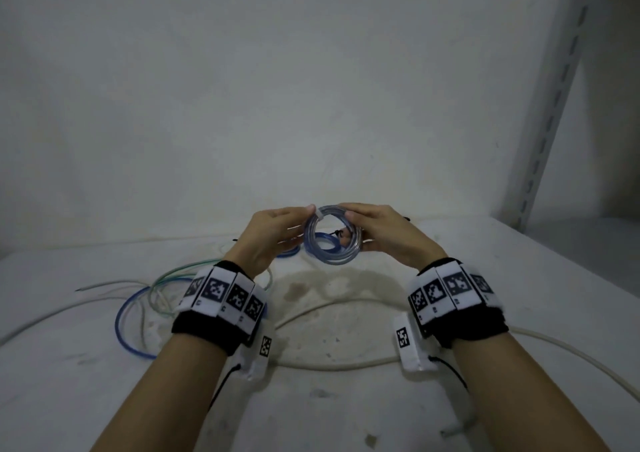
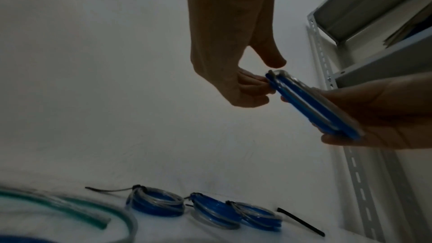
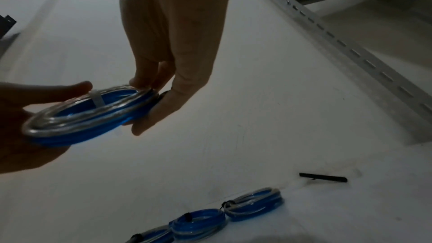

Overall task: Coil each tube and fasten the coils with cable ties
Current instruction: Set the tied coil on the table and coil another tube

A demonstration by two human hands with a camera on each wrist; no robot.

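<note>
Head view: both hands hold a coil (image 1: 333, 235) above the desk (image 1: 346, 399); loose tubes (image 1: 145, 313) are not yet coiled. Left wrist view: left hand (image 2: 233, 80) pinches its rim; three tied coils (image 2: 203, 208) lie done. Right wrist view: right hand (image 3: 173, 73) grips it; a white tie (image 3: 97, 99) wraps it.

The light is dim, cool and even, with no clear source and only faint shadows on the white table (image 1: 346, 399). The head view is soft and grainy, and its wide lens bends the shelf upright (image 1: 554, 105) at the right edge. In both wrist views the hands read as dark, backlit shapes against the pale wall (image 2: 93, 62). Glints show on the held coil (image 3: 88, 115), and the tied coils (image 2: 205, 208) below look smeared.
</note>
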